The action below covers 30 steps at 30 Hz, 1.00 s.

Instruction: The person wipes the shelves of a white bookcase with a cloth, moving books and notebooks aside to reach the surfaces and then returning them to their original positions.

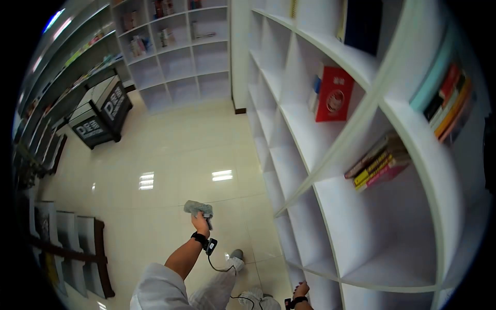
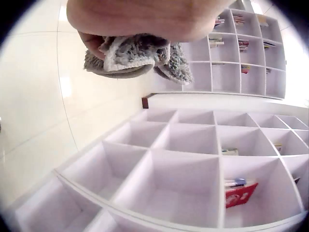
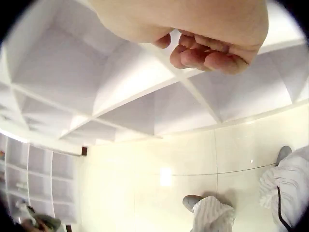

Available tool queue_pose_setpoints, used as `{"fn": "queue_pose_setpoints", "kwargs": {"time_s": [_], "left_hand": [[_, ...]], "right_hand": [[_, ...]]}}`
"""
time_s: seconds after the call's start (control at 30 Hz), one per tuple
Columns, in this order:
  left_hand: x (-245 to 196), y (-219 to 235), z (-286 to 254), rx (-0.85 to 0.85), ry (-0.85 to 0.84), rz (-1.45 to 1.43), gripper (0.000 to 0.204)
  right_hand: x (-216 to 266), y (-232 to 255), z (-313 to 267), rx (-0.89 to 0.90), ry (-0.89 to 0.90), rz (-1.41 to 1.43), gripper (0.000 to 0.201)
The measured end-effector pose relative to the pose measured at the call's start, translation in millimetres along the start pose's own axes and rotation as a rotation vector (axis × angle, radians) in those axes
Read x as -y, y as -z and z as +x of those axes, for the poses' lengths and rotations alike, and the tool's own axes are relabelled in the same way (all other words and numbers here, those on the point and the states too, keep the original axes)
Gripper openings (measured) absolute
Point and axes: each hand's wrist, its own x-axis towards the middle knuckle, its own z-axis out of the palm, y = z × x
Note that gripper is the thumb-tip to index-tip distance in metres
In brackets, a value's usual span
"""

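A fuzzy grey cloth point(image 1: 195, 206) is gripped in my left hand point(image 1: 200, 224), held out over the floor ahead of me. In the left wrist view the bunched cloth point(image 2: 130, 55) shows its shaggy pile below the hand, and most of the fingers are hidden. My right hand point(image 1: 300, 290) hangs low beside the white bookshelf point(image 1: 309, 178). Its fingers point(image 3: 193, 57) are loosely curled with nothing in them in the right wrist view.
A red book point(image 1: 336, 95) stands in one compartment of the bookshelf, with a stack of books point(image 1: 380, 164) lower right. Another shelf unit point(image 1: 181, 67) stands at the back. A black-and-white box stand point(image 1: 101, 113) and a dark rack point(image 1: 77, 253) are on the left.
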Motion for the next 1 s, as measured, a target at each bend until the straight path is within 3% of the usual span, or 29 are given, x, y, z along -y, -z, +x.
{"fn": "queue_pose_setpoints", "kwargs": {"time_s": [0.1, 0.2, 0.23, 0.27, 0.37, 0.4, 0.47, 0.5, 0.57, 0.6, 0.67, 0.73, 0.8, 0.83, 0.93, 1.0], "left_hand": [[-101, 21, -32, 0.259, 0.137, 0.070, 0.015], [-210, 41, -57, 0.636, 0.260, 0.098, 0.020], [-230, 55, -52, 0.759, 0.293, 0.142, 0.029], [-256, 66, -49, 0.737, 0.293, 0.124, 0.029], [-333, 91, -42, 1.053, 0.311, 0.154, 0.053], [-353, 95, -39, 1.024, 0.310, 0.149, 0.053], [-399, 102, -36, 1.139, 0.240, 0.094, 0.057], [-417, 106, -35, 1.148, 0.258, 0.057, 0.058], [-428, 121, -17, 1.172, 0.269, -0.002, 0.058], [-431, 129, -11, 1.211, 0.276, -0.059, 0.059], [-452, 137, -9, 1.193, 0.275, -0.065, 0.058], [-481, 152, 1, 1.175, 0.261, -0.073, 0.058], [-503, 170, 13, 1.056, 0.134, 0.159, 0.054], [-491, 182, 27, 0.971, 0.021, 0.088, 0.054], [-486, 197, 56, 0.784, -0.037, -0.086, 0.063], [-500, 203, 82, 0.755, -0.121, 0.038, 0.079]], "right_hand": [[22, -11, -79, 0.142, 0.229, -0.190, 0.028], [82, -46, -172, 0.490, 0.413, -0.377, 0.025], [109, -59, -216, 0.566, 0.644, -0.413, 0.021], [142, -71, -264, 0.611, 0.735, -0.501, 0.024], [210, -122, -364, 0.750, 0.982, -0.576, 0.023], [233, -141, -396, 0.835, 1.002, -0.569, 0.021], [263, -182, -444, 1.088, 1.001, -0.484, 0.025], [282, -199, -472, 1.246, 1.003, -0.517, 0.048], [302, -235, -534, 1.653, 0.845, -0.232, 0.070], [310, -250, -559, 1.784, 0.794, -0.254, 0.082], [315, -273, -608, 1.913, 0.759, -0.219, 0.077], [311, -303, -646, 1.947, 0.779, -0.297, 0.072], [301, -334, -675, 1.972, 0.805, -0.369, 0.068], [295, -352, -691, 1.931, 0.807, -0.371, 0.063], [287, -402, -720, 1.906, 0.825, -0.409, 0.053], [288, -441, -735, 1.924, 1.080, -0.678, 0.055]]}}
